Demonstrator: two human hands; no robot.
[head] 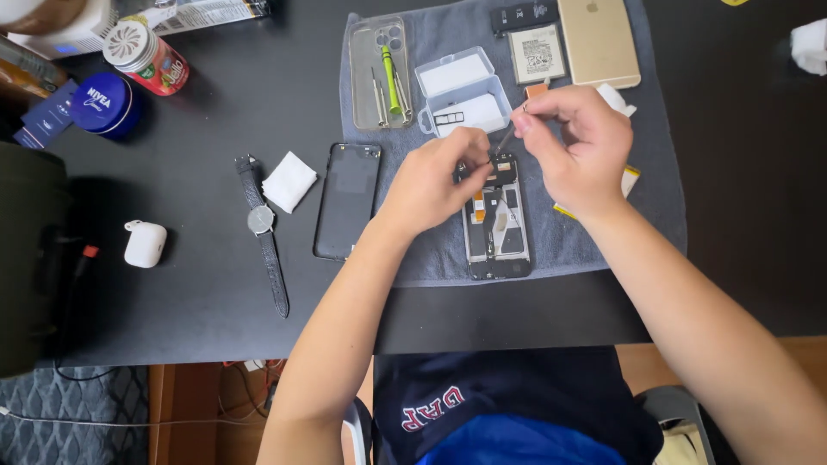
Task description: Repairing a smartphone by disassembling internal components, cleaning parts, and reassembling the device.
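Observation:
An opened phone body (496, 226) with its inner parts exposed lies on a grey cloth mat (663, 172). My left hand (435, 178) rests on the phone's upper left corner, fingers pinched against it. My right hand (575, 142) holds a thin metal tool (506, 138) whose tip points down at the top of the phone. A small clear plastic parts box (462, 89) stands open just behind my hands.
On the mat: a clear phone case (366, 95) holding a green screwdriver (390, 73), a battery (536, 53), a gold phone back (598, 40). On the black table (198, 258): a dark phone panel (348, 200), white cloth (289, 181), wristwatch (261, 226), white earbud case (145, 244), blue tin (105, 103), red-labelled jar (145, 55).

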